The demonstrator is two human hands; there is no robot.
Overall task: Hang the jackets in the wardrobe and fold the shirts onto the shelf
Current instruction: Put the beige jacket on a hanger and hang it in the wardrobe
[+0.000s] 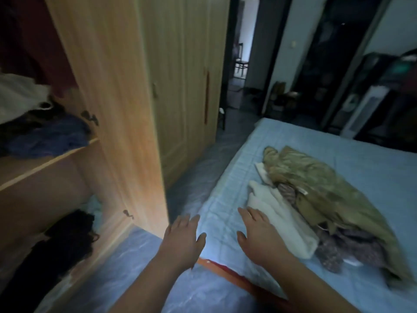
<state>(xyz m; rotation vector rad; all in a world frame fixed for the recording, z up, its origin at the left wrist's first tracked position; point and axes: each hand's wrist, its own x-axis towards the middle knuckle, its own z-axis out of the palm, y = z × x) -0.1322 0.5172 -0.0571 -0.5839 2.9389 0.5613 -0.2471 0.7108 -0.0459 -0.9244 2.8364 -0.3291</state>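
A heap of clothes lies on the blue bed (327, 143): an olive jacket (334, 188) on top, a white garment (279, 213) at its left edge, and a patterned purplish shirt (338, 247) underneath. My right hand (259, 236) hovers open over the bed just left of the white garment, holding nothing. My left hand (184, 238) is open too, fingers spread, above the bed's corner. On the left the wooden wardrobe (117, 109) stands open, its shelf (52, 161) carrying blue, dark and white clothes.
The wardrobe's open door panel (135, 154) juts toward the bed, leaving a narrow strip of floor (198, 177) between them. Dark clothes (63, 242) fill the lower compartment. A doorway (243, 55) opens at the back; dark furniture stands at the far right.
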